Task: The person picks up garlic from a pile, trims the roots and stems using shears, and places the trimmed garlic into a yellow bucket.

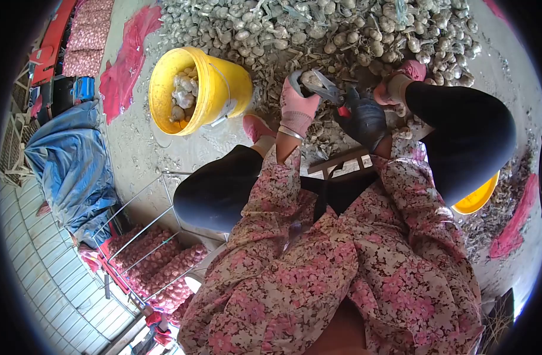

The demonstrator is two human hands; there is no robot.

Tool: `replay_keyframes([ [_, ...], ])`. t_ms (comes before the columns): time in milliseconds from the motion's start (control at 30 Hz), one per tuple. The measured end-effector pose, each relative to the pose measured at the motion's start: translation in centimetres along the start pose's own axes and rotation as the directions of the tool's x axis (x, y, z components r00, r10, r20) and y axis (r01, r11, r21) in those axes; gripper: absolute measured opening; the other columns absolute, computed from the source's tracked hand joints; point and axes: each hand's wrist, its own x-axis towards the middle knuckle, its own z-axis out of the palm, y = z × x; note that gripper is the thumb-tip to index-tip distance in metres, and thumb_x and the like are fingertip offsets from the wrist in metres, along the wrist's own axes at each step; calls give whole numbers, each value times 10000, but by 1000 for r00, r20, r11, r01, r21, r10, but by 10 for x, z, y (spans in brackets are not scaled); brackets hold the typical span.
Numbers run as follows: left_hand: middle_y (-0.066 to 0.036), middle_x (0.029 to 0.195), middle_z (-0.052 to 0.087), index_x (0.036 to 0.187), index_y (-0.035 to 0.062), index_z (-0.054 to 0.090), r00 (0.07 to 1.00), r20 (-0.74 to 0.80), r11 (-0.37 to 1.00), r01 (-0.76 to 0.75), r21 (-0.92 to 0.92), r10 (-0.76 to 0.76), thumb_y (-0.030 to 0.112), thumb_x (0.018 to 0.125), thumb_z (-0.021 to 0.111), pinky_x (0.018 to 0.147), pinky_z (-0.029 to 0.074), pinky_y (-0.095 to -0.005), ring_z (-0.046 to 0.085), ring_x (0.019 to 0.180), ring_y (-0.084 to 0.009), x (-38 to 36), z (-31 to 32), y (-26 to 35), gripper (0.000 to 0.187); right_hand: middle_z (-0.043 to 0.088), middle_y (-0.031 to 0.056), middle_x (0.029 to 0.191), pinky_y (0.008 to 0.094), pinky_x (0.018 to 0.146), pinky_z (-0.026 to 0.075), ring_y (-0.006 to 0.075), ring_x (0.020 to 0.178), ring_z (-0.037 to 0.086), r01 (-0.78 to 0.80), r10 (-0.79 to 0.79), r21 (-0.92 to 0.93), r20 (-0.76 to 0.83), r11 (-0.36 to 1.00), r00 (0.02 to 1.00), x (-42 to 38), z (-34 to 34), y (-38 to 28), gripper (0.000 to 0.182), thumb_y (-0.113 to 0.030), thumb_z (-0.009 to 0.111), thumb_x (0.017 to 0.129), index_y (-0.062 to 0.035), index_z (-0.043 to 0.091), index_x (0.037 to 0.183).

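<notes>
My left hand (pixel 299 102), in a pink glove with a grey palm, is closed around a garlic bulb (pixel 310 79). My right hand (pixel 365 120), in a dark glove, grips a pair of garden shears with a red handle part (pixel 344 111). The grey shear blades (pixel 326 89) reach left to the bulb in my left hand. Beyond both hands lies a large heap of garlic (pixel 342 35) with dry stems. To the left a yellow bucket (pixel 235 89) leans towards me, several bulbs (pixel 185 94) inside it.
A brown metal frame (pixel 342 161) stands between my knees. Another yellow bucket (pixel 479 196) shows beside my right leg. Net sacks of garlic (pixel 158 260) lie at lower left behind metal rails, near a blue tarp (pixel 76 165). Pink netting (pixel 126 65) lies on the floor.
</notes>
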Motion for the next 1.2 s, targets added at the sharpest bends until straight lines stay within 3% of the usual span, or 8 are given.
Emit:
replay_keyframes([
  [300,-151,937,623,1057,15,543,988,12,941,145,305,-156,174,579,829,818,489,-366,621,898,-302,-24,-9,13,580,626,183,782,479,695,477,359,797,620,31,-58,119,237,992,970,-3,34,26,284,-253,592,800,-45,528,981],
  [400,-121,926,631,1060,10,544,988,-32,975,152,163,-149,147,647,800,788,499,-372,627,856,-271,-20,-2,-10,504,619,194,769,487,669,471,370,762,616,114,-128,172,73,979,989,0,53,29,201,-215,577,811,-43,547,911],
  [500,-84,935,630,1067,37,559,925,186,735,378,-563,-333,98,731,752,756,507,-350,629,860,-227,-16,7,-28,392,598,159,692,466,630,471,338,674,621,111,-115,276,-3,955,993,-1,57,20,190,-237,590,828,-51,562,860],
  [600,-35,935,645,1063,124,593,885,389,234,448,-863,-258,190,865,648,709,479,-275,605,822,-151,-9,-4,-13,216,572,67,649,331,519,450,184,545,561,-490,131,865,476,107,870,-14,55,0,290,-356,629,855,-73,571,874],
  [700,-18,953,616,955,156,581,839,394,73,450,-890,-375,223,890,619,684,436,-242,575,916,-113,-11,-9,8,101,596,90,687,328,533,462,182,566,575,-360,203,617,311,700,929,-24,38,4,327,-375,635,849,-58,575,901],
  [1033,1,874,590,1036,115,594,688,472,305,693,-653,-551,360,863,631,680,441,-288,551,763,-137,-8,11,-6,302,624,126,730,377,661,481,213,662,593,-330,100,607,381,723,919,-5,38,20,348,-364,644,836,-32,621,935],
  [1133,-12,904,579,957,108,564,798,539,94,579,-810,-268,268,884,613,731,457,-269,553,834,-132,0,22,8,183,611,104,668,361,597,477,194,614,591,-477,102,716,500,509,860,1,46,23,315,-346,637,840,-37,633,902],
  [1200,-18,911,580,966,112,563,816,548,-168,523,-836,-185,262,892,600,759,464,-285,556,861,-134,10,26,0,172,572,67,603,334,528,465,165,532,561,-637,138,771,633,-17,762,7,49,25,250,-320,638,839,-70,634,833],
])
